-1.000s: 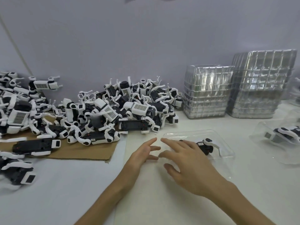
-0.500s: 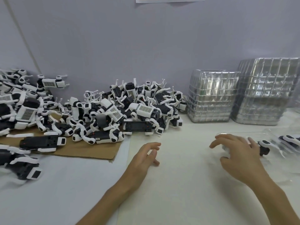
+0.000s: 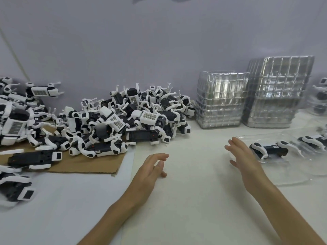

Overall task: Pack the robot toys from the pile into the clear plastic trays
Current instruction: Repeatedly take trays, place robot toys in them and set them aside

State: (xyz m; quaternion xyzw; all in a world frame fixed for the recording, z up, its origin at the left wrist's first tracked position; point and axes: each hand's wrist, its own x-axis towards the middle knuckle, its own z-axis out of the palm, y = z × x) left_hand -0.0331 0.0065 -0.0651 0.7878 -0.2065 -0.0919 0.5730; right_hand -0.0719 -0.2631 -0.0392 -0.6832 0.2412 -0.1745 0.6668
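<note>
Your right hand (image 3: 246, 160) is open and flat, fingers straight, holding nothing. It lies at the left edge of a tray (image 3: 292, 163) in which one toy (image 3: 270, 149) lies on its side; I cannot tell whether the fingers touch the plastic. That tray sits off to your right, just beside a second tray (image 3: 300, 132) that is also filled, most likely so the table (image 3: 194, 191) in front of you can take the next one. Your left hand (image 3: 152, 167) is loose, fingers slightly curled around nothing, and sits low over the table on the side of the pile (image 3: 123, 117). The pile is heaped partly on cardboard (image 3: 79, 164) to your left, well apart from the trays. The empty stacks (image 3: 221, 99) stand against the wall, behind your right hand. By that layout, the left hand is placed to fetch a toy and the right to fetch a tray; this toy looks packed, with many more to go.
</note>
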